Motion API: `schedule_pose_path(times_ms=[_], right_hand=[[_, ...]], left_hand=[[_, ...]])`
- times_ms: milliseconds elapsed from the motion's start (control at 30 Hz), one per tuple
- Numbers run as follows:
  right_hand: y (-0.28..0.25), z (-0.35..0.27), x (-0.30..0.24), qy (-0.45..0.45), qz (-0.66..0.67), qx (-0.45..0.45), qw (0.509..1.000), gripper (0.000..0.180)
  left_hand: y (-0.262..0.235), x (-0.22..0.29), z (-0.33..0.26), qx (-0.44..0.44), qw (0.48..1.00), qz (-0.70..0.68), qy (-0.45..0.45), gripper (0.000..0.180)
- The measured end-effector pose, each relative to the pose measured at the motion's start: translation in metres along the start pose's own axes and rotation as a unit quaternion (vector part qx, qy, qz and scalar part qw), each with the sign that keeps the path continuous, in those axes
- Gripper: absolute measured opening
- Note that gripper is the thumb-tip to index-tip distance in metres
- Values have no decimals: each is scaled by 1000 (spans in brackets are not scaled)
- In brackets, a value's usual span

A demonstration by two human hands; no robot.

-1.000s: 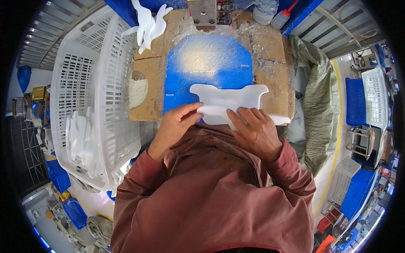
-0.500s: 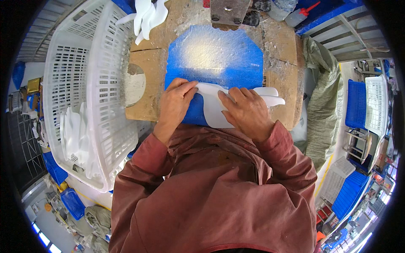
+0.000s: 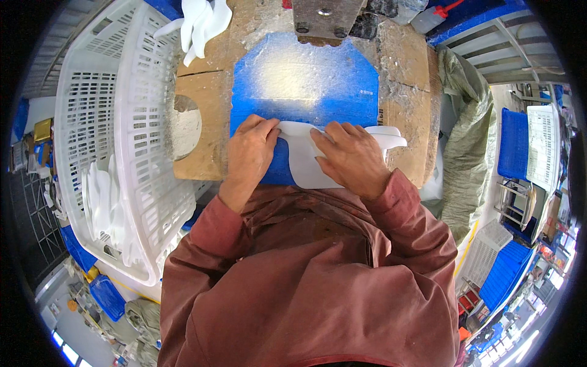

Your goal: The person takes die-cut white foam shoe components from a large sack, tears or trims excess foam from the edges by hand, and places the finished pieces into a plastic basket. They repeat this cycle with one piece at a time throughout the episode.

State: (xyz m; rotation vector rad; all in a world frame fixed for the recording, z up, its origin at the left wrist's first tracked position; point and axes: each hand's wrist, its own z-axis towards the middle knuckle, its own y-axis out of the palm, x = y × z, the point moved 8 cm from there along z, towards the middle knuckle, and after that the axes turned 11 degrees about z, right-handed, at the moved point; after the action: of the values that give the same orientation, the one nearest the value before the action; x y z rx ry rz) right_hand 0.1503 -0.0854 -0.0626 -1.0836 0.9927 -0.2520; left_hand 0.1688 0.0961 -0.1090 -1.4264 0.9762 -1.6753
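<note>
A smooth white curved piece (image 3: 306,162), with a narrow end and a broad lower part, lies across the near edge of a blue sheet (image 3: 244,95). My left hand (image 3: 249,156) pinches its narrow left end between thumb and fingertips. Over its middle, my right hand (image 3: 351,156) grips it with bent fingers and covers part of it. White tips (image 3: 391,137) stick out to the right beyond that hand; whether they belong to the same piece or a second one, I cannot tell. White powder lies thick on the sheet's far half.
A metal machine block (image 3: 323,18) overhangs the sheet's far edge. Several white pieces (image 3: 197,27) lie at the far left on the cardboard (image 3: 205,131). A white slatted basket (image 3: 131,202) on the left holds more. To the right hangs a grey-green cloth (image 3: 468,140); a red-tipped bottle (image 3: 431,18) stands behind.
The whole view has shifted slightly, with the bench appearing a little farther left. Both hands keep the same hold on the white piece, which has hardly moved against the sheet.
</note>
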Motion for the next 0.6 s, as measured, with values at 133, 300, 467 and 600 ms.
schedule_pose_path(times_ms=[133, 300, 467, 600], right_hand=[[8, 1, 7, 26, -11, -26, 999, 45], [10, 4, 6, 15, -56, 9, 998, 19], [18, 9, 6, 8, -82, -5, 997, 16], [22, 9, 9, 2, -100, -27, 995, 22]], left_hand=[[0, -2, 2, -20, 999, -36, -6, 17], [1, -1, 6, -11, 1000, -6, 9, 15], [4, 2, 11, -17, 998, 52, 18, 16], [-12, 13, 11, 15, 1000, 16, 13, 22]])
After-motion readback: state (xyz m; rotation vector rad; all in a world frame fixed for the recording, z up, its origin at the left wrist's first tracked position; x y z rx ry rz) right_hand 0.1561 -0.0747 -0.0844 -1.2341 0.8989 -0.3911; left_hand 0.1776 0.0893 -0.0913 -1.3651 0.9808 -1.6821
